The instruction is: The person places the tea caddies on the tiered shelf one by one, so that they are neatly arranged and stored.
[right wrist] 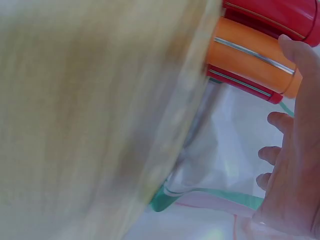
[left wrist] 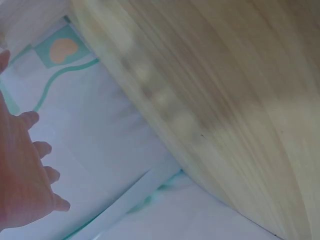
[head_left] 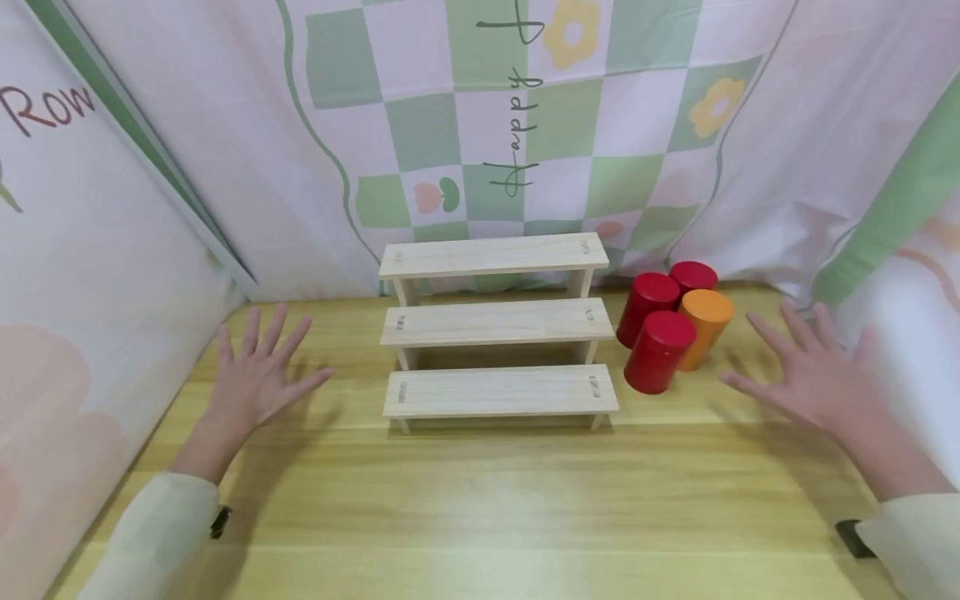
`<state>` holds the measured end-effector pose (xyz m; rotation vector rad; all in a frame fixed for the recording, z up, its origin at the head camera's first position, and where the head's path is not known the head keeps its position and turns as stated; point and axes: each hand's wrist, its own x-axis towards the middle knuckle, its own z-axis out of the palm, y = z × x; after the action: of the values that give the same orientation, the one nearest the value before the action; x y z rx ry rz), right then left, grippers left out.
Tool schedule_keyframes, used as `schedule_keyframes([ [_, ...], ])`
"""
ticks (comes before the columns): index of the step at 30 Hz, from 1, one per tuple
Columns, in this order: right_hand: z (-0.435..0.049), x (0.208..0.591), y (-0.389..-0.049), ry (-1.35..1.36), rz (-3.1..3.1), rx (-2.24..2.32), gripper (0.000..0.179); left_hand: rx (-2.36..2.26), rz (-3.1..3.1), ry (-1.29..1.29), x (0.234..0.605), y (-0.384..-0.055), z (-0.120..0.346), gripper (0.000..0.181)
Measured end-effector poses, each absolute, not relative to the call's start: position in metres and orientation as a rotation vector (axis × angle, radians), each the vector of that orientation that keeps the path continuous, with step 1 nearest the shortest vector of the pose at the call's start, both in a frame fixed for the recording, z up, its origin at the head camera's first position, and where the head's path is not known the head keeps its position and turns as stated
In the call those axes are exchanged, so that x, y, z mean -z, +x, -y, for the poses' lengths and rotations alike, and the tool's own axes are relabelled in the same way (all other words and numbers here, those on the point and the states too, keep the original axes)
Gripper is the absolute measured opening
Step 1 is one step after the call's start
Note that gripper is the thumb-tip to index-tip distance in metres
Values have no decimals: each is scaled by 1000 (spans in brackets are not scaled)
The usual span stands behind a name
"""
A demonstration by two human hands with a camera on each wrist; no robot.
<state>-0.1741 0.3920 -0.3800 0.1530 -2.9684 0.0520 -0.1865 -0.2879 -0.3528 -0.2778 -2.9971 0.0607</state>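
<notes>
My left hand (head_left: pixel 255 375), fingers spread, is held over the left part of the table and holds nothing. On the right, my right hand (head_left: pixel 821 379) is spread likewise, beside a group of cylindrical canisters. That group has an orange canister (head_left: pixel 705 321) and three red ones: a front red canister (head_left: pixel 660 354), a left red canister (head_left: pixel 649 304) and a back red canister (head_left: pixel 693 275), mostly hidden. In the right wrist view the thumb overlaps the orange canister (right wrist: pixel 255 55). A three-step wooden rack (head_left: pixel 498 392) stands between the hands.
The wooden table (head_left: pixel 480 500) reaches toward me in front of the rack. Behind it hangs a patterned cloth (head_left: pixel 420 133) with green checks and flowers. A white cloth side (head_left: pixel 97 275) borders the table on the left, another cloth side with a green band (head_left: pixel 892 208) on the right.
</notes>
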Motion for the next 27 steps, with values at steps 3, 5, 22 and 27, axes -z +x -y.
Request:
schedule_keyframes([
  [3,-391,376,-173,166,2954,-92,96,-47,2998,-285,352,-187,284,89],
  [5,-389,373,-172,179,2939,-120,96,-38,3000,-294,352,-187,281,90],
  [22,-362,344,-166,347,2774,-191,84,161,2998,-376,349,-191,257,90],
  [27,-350,342,-165,323,2745,-377,79,334,3005,-424,348,-194,247,88],
])
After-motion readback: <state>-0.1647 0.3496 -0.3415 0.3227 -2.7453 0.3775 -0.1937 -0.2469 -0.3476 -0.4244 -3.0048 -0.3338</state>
